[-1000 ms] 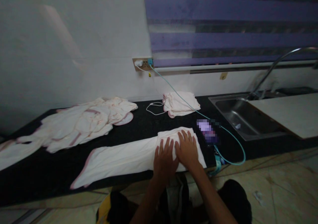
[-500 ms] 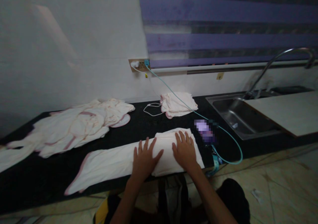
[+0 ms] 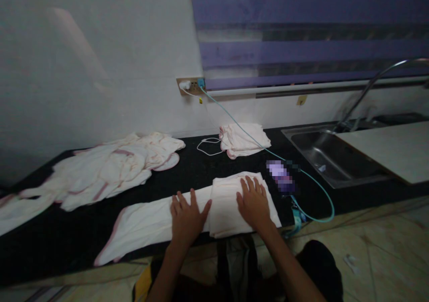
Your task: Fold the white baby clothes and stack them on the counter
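A long white cloth with a pink edge (image 3: 144, 226) lies along the front of the black counter (image 3: 194, 172), its right end folded over into a thicker pad. My right hand (image 3: 254, 202) rests flat on that folded pad, fingers spread. My left hand (image 3: 186, 215) lies flat on the single layer just left of the fold, fingers apart. Neither hand grips anything.
A heap of white and pink cloths (image 3: 107, 168) lies at the back left. A small folded stack (image 3: 243, 140) sits near the wall beside a white cable (image 3: 208, 145). A phone (image 3: 280, 177) on a teal cable (image 3: 318, 190) lies right of my hands. A steel sink (image 3: 328, 157) and a pale board (image 3: 392, 148) are at the right.
My left hand has slid leftward along the cloth, away from my right hand, which stays on the folded end.
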The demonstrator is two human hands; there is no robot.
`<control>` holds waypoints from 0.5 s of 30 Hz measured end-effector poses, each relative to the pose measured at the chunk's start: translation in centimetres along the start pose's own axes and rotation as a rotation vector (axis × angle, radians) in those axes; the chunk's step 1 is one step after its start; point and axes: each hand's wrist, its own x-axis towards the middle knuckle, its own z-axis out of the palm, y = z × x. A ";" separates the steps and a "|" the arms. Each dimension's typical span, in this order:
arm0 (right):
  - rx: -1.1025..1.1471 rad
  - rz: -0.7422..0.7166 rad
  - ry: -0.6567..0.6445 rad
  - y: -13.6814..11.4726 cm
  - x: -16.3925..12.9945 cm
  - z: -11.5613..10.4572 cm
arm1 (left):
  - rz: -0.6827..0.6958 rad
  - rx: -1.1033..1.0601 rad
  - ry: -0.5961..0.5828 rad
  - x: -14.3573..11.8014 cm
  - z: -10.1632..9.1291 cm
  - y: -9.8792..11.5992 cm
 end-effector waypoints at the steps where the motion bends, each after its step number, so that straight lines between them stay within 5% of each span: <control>1: 0.002 -0.001 0.001 0.0 0.0 0.0 | 0.007 0.004 -0.006 0.0 0.1 -0.1; 15: -0.036 0.054 -0.035 -0.2 -0.1 -0.2 | 0.161 -0.193 -0.156 2.1 -0.5 -6.8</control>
